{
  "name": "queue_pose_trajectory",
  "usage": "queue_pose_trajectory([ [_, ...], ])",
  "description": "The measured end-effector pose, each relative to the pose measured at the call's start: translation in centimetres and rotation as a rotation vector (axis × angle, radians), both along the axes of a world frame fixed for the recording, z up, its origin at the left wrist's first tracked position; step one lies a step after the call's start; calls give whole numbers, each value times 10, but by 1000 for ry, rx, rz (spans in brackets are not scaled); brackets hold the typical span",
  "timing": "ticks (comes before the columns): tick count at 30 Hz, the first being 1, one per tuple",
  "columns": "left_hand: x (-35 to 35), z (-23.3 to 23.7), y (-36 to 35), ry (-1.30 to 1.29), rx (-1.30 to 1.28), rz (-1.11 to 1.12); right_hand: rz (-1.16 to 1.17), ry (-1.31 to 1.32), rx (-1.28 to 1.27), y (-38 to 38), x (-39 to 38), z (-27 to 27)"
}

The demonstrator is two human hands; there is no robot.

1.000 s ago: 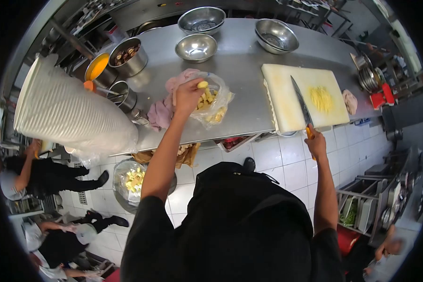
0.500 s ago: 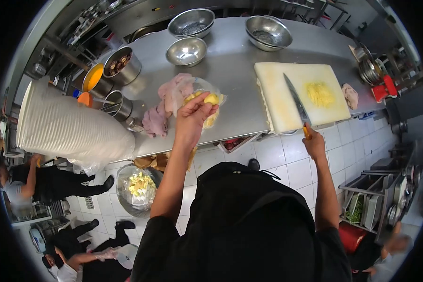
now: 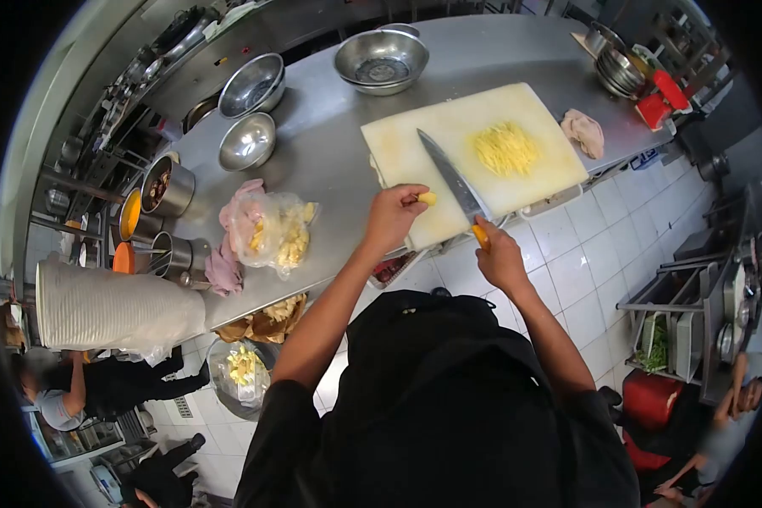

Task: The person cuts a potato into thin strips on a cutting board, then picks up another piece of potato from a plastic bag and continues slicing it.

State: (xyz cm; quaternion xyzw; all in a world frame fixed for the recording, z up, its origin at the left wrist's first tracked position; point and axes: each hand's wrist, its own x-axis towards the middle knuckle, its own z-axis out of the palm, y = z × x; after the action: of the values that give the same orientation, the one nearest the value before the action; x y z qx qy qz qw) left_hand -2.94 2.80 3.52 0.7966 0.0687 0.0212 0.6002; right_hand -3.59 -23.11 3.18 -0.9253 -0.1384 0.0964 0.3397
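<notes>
The left hand point(image 3: 391, 216) pinches a small yellow piece point(image 3: 427, 199) between thumb and fingertips, its other fingers curled in. It is right over the near-left corner of the white cutting board point(image 3: 398, 140). Just right of that pinch, the right hand point(image 3: 499, 258) is wrapped tight round the orange handle of a long knife point(image 3: 450, 176). The blade runs up and away from the fist across the board, tip pointing toward the far side. Held so, the edge seems to be kept off the pinching fingers while lying close beside them (the gap between piece and blade is small).

Beyond the blade, further right of both grips, a pile of yellow shreds point(image 3: 505, 146) sits heaped mid-board. It was probably gathered there to leave the part of the board under the pinch bare. The right fist hangs just off the board's near edge, which lies along the front edge of the steel counter point(image 3: 330, 161), so the handle has free air below it.

Left of the pinch and well apart, a plastic bag point(image 3: 275, 233) of more yellow pieces rests against a pink cloth point(image 3: 227, 269), with bare steel between it and the board. Past the knife tip, a steel bowl point(image 3: 381, 57) stands well clear of the blade.
</notes>
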Motion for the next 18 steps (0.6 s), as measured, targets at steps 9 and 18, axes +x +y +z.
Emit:
queue_pose_trajectory([
  [9,17,-2,-13,-266,389,-18,53,46,49,-8,6,1],
  [18,-6,-2,-33,-543,694,-115,73,41,74,-10,3,3],
])
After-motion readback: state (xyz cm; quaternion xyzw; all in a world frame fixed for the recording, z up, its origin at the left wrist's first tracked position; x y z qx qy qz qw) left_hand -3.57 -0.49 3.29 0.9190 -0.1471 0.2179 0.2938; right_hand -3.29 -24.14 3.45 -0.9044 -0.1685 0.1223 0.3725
